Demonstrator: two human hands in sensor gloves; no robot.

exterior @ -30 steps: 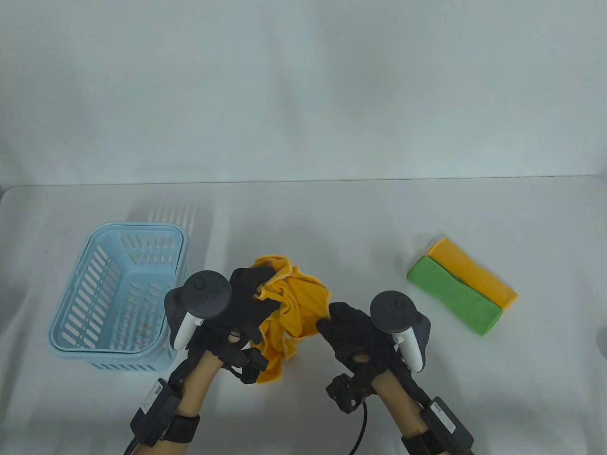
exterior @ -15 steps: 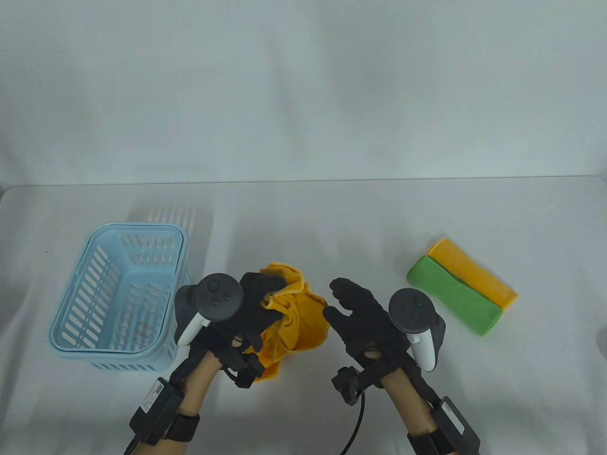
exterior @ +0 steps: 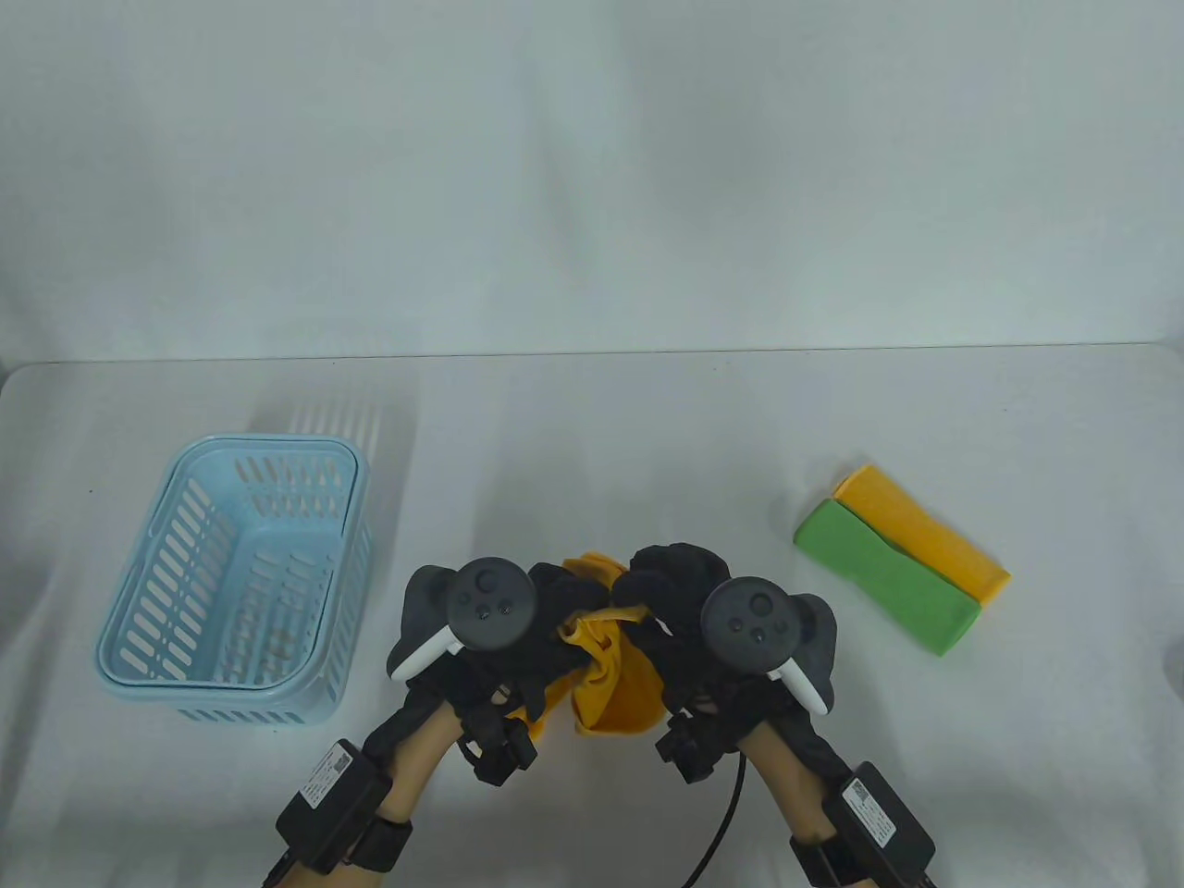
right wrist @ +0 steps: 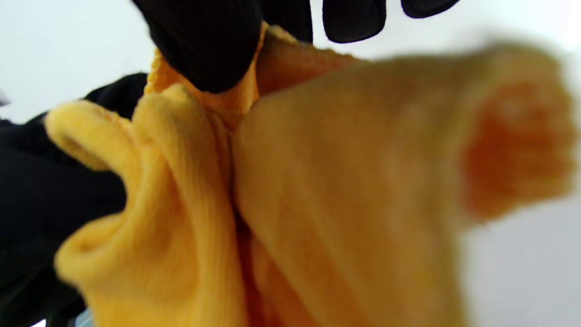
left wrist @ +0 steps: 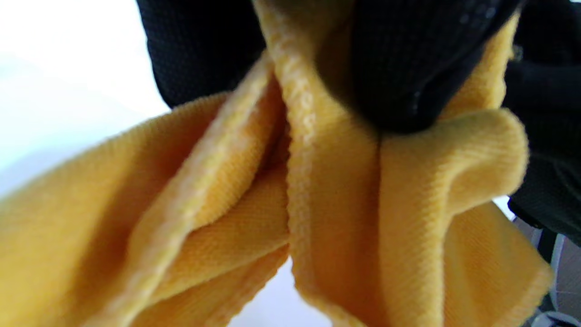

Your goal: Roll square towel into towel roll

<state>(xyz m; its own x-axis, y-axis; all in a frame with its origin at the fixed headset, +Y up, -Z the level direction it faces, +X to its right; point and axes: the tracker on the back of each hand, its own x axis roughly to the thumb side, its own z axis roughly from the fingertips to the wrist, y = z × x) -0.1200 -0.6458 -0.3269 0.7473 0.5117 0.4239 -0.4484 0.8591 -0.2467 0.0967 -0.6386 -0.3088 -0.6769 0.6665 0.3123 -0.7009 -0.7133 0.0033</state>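
Orange towel [exterior: 615, 680] hangs bunched above the table's near edge, between both hands. Left hand [exterior: 532, 629] and right hand [exterior: 661, 592] each pinch its hem, fingers clamped on cloth, likely to find corners and spread it flat before rolling.

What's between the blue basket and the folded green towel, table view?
Both hands: left hand and right hand gripping the crumpled yellow towel between blue basket and green towel. Otherwise bare table.
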